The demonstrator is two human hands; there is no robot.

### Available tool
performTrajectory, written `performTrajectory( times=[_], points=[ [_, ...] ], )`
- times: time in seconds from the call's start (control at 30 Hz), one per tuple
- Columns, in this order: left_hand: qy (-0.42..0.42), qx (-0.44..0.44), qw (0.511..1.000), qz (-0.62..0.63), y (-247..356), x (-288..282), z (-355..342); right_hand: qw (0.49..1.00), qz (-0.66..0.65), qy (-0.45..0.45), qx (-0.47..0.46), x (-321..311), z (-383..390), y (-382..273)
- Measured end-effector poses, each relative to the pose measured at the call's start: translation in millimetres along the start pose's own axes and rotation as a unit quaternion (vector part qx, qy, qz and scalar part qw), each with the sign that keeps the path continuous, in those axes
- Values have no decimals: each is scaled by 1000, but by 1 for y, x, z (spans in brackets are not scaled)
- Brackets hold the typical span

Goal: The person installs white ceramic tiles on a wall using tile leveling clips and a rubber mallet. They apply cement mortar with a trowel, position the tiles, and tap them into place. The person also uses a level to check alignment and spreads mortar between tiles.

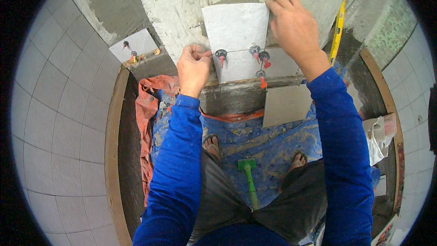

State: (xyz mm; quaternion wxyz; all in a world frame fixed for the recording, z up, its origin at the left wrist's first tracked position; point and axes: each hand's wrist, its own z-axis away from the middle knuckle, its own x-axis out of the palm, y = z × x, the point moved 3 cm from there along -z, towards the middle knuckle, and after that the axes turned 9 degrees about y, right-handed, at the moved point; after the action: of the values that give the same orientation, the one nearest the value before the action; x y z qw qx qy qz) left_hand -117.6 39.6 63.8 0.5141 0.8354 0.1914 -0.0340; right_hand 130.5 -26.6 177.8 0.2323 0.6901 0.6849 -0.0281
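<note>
While yellow level [338, 31] markings blur, right hand [296, 28] grips tile [235, 26], left hand [194, 69] pinched narrow.

Grey tiled walls [68, 109], blue-sheeted floor [236, 141]

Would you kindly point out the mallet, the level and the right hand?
Mallet [250, 185], head view: on its green handle.
Level [337, 32], head view: yellow body.
Right hand [296, 26], head view: back of the hand.

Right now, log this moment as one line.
left hand: near lower left corner of upper tile | right hand: at its top right corner | green mallet: on blue sheet
</note>
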Motion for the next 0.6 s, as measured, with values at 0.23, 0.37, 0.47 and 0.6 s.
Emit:
performTrajectory(
  times=[0.23, 0.37, 0.47, 0.6],
  points=[
    [-19, -23, 995, 97, -6, -7, -7, 990, -96, 10, 99, -22, 53, 7],
    [39, 1, 994, 106, -7, -10, -11, 957, -101, -102, 254, -32, 149, 21],
    [43, -39, 991, 121, -6, -11, -11, 905, -122, -173, 368, -25, 194, 52],
    [25, -163, 959, 229, -1, -12, -10, 904, -134, -108, 391, -29, 213, 82]
  ],
)
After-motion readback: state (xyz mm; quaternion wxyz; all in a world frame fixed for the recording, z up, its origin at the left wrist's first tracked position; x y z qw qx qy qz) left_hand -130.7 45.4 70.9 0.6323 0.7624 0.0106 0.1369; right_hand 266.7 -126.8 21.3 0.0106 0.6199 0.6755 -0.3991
